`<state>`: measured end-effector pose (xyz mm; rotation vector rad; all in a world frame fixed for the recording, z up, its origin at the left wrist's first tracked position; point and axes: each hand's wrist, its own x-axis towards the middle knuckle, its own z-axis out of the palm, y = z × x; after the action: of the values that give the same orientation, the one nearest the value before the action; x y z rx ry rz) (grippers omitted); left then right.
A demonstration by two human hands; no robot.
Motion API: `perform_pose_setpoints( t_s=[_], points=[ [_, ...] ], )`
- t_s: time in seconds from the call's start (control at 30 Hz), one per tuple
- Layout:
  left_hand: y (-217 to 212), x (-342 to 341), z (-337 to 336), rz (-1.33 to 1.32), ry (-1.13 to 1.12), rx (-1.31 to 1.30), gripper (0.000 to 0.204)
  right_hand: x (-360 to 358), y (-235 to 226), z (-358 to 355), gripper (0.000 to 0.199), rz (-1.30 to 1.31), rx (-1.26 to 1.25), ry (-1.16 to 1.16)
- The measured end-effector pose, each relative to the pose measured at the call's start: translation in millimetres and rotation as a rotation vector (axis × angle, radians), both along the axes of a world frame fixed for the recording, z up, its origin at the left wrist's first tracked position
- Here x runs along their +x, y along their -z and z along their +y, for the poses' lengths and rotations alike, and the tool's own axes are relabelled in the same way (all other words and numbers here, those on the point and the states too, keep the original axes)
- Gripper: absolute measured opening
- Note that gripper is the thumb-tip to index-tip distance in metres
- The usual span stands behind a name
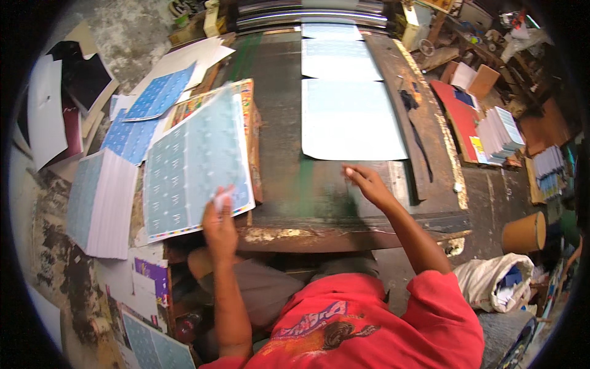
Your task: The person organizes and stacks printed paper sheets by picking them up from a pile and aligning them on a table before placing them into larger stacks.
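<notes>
My left hand is over the lower right part of a pale blue printed sheet, which lies tilted on the left and blurs toward its top. Its fingers are bent together around a small pale patch that I cannot make out. On the machine's dark bed, sheets overlap in a row running to the rollers at the far end. Just below the nearest sheet, apart from its edge, hovers my right hand. The fingers there are drawn together, with a tiny pale spot at the tips.
Metal rollers cross the far end. Left stand a fanned stack of sheets and blue printed sheets. Along the bed's right runs a wooden board. Beyond are a paper stack, a brown bin and a white sack.
</notes>
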<state>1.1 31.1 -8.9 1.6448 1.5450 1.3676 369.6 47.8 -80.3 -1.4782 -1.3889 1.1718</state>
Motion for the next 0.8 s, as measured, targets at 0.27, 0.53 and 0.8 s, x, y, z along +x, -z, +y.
perform_pose_setpoints(
  t_s=[0.27,0.53,0.8],
  points=[
    [-22.1,29.0,-44.5,0.708,0.664,0.050,0.041,-51.8,-26.4,-50.5,0.031,0.960,-0.423,-0.169],
    [-4.5,-0.9,7.4,0.905,0.242,-0.047,0.090,-53.0,48.3,-133.1,0.038,1.045,-0.554,0.232],
    [16.6,-5.5,2.1,0.751,0.281,-0.101,0.057,-49.8,44.6,-154.4,0.052,1.029,-0.607,0.373]
  ],
)
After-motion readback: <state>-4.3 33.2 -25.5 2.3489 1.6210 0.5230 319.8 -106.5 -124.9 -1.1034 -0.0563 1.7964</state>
